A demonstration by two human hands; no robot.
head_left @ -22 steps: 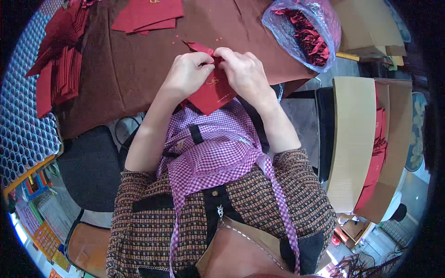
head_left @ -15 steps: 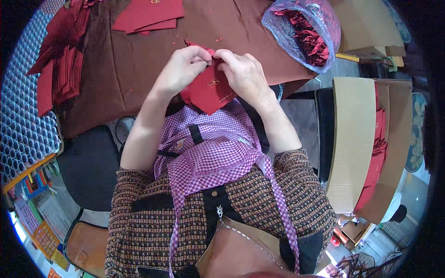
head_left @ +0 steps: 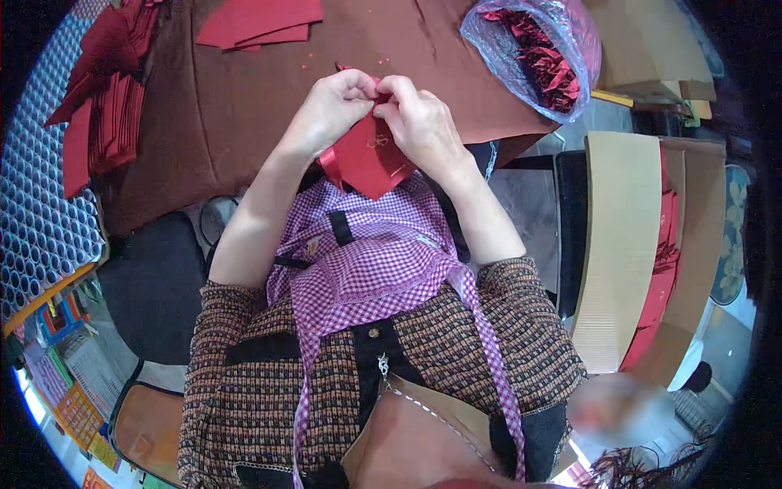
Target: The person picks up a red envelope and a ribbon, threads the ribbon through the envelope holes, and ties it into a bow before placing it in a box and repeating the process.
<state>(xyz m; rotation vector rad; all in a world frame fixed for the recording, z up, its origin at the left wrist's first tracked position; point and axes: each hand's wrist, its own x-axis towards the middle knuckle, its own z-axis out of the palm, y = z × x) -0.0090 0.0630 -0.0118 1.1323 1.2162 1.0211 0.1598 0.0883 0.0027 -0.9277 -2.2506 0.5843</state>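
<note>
Just over the table's near edge, a red paper bag (head_left: 373, 167) with a small gold emblem hangs between my hands, one corner pointing down at my lap. My left hand (head_left: 332, 110) pinches its top edge with thumb and forefinger. Close beside it, my right hand (head_left: 419, 122) grips the same edge, its fingers bent. What exactly lies between the fingertips is hidden; it may include a bit of ribbon. A glossy red strip (head_left: 329, 160) shows at the bag's left side, below my left wrist.
A brown cloth (head_left: 236, 106) covers the table. Flat red pieces (head_left: 269, 20) lie at the back, with red stacks (head_left: 114, 122) at left. A clear plastic bag (head_left: 582, 65) of crumpled dark red ribbons lies back right. An open cardboard box (head_left: 615, 244) holding red pieces stands at right.
The red bag has shifted slightly to the right and turned a little, showing more of the strip at its left. Both hands keep their pinch, their fingertips slightly higher.
</note>
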